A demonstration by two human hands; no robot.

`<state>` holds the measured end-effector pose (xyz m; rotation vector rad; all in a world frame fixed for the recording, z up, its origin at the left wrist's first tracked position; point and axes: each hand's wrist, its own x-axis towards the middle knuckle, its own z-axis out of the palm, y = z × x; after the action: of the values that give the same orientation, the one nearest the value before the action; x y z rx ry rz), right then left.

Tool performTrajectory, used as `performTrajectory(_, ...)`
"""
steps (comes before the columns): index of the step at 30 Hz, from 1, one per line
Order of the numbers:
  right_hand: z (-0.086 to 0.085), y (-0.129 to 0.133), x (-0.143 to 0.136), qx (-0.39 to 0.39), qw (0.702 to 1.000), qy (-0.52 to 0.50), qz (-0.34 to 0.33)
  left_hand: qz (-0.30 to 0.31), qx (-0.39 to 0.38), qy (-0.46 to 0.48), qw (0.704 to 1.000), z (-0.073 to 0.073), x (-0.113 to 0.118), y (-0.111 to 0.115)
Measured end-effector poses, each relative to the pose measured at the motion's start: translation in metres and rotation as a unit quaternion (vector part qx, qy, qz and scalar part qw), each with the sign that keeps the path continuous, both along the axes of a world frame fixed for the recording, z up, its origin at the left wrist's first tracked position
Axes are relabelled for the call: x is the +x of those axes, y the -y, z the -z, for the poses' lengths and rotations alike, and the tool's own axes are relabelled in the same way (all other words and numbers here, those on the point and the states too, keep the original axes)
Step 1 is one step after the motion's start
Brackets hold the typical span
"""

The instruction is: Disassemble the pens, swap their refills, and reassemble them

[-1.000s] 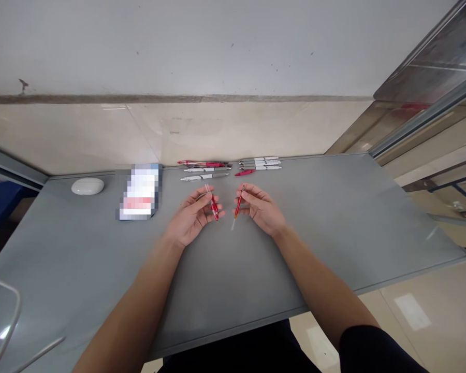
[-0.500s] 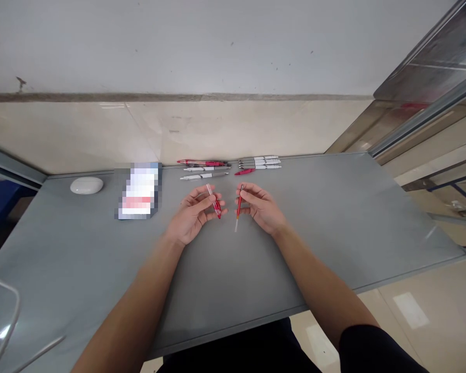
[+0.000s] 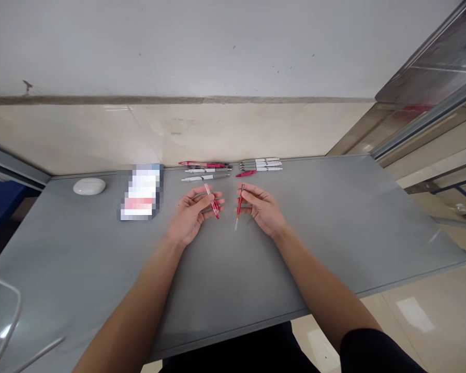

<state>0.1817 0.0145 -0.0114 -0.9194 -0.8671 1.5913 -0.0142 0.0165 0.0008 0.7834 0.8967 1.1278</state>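
L hand (image 3: pixel 188 215) pinches clear-and-red plastic pen barrel (image 3: pixel 215 208), R hand (image 3: pixel 266 211) slim red refill (image 3: pixel 239 205), other fingers loosely spread. Parts apart, unjoined, above grey desk (image 3: pixel 233 274); short red plastic piece (image 3: pixel 246 174), prob. a pen part, lies beyond.

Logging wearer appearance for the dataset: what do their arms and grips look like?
Left grip and right grip: human hands, no gloves or rings visible. Left forearm and right forearm: bare, no watch visible. Dark right sleeve ends near the elbow; left sleeve not in view.
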Motion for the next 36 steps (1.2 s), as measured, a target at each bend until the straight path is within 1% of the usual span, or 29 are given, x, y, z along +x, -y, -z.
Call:
performTrajectory(5,-0.0006,0.0008,-0.0002,0.001,1.000,-0.004,0.000,0.004,-0.002,0.005,1.000,-0.0016,0.0013,0.0013)
performTrajectory(14,-0.0007,0.0005,0.0000,0.009,1.000,-0.008,-0.002,0.045,-0.015,0.001,0.999,0.0015,0.0002,0.0016)
performTrajectory(24,-0.0017,0.0006,0.0007,0.009,1.000,0.002,-0.007,0.056,0.010,-0.002,0.998,0.0051,-0.0014,0.0011)
performTrajectory(31,-0.0018,0.0024,-0.0019,0.034,0.999,0.026,-0.008,0.061,0.039,-0.003,0.997,0.0052,-0.0016,0.0017)
performTrajectory(36,-0.0014,0.0023,-0.0021,0.035,0.999,0.035,0.008,0.061,0.023,-0.016,0.998,0.0043,-0.0008,0.0015)
